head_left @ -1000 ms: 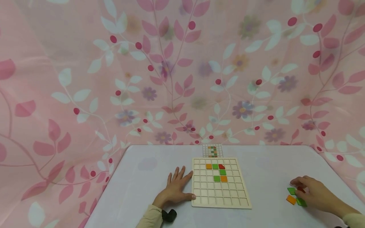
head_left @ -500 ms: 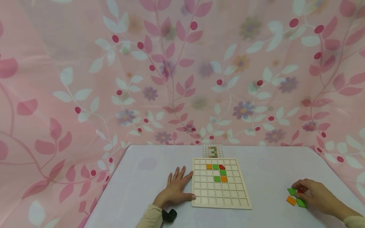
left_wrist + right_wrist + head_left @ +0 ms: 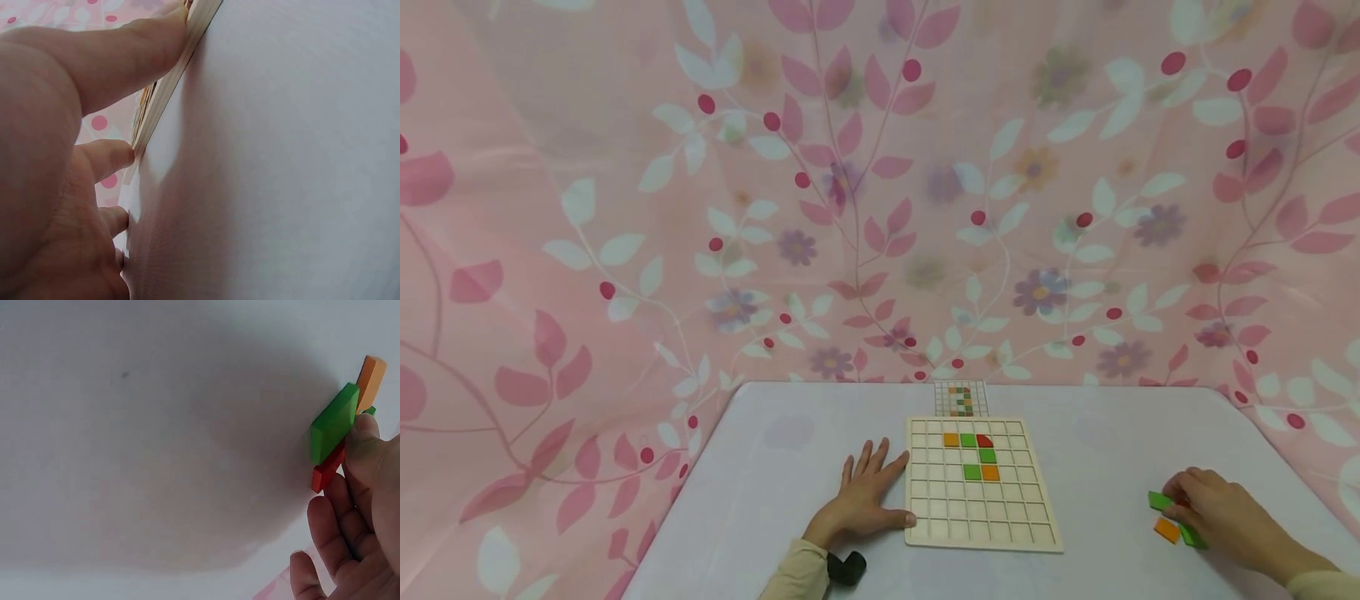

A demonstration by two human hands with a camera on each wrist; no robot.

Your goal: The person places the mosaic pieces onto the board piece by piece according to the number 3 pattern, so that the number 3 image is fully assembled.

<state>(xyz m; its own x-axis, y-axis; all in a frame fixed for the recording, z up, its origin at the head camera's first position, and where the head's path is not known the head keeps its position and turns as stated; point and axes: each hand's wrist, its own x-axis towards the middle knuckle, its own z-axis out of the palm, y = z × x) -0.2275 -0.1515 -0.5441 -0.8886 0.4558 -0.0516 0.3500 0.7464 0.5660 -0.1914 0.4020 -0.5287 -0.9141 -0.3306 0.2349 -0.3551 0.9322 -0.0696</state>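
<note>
My left hand [image 3: 859, 500] lies spread beside a pale wooden grid board [image 3: 940, 490], its thumb and index finger touching the board's left edge. On the right, the thumb and fingers of my right hand [image 3: 1228, 518] pinch a red tile [image 3: 328, 469], mostly covered in the head view. Close around that hand are a green tile [image 3: 1158, 500], an orange tile [image 3: 1167, 531] and another green tile [image 3: 1192, 537]. Set in the board's upper squares are several tiles: orange, green and a red one [image 3: 984, 441] with a rounded corner.
Behind the board, a small printed grid card [image 3: 961, 398] with coloured squares lies on the white table [image 3: 820, 417]. A black object [image 3: 847, 568] sits by the left wrist. A pink floral cloth [image 3: 880, 208] hangs past the table's far edge.
The right hand's fingers have closed in around the red tile, and the upper green tile has shifted slightly left. My left hand stays in place at the board.
</note>
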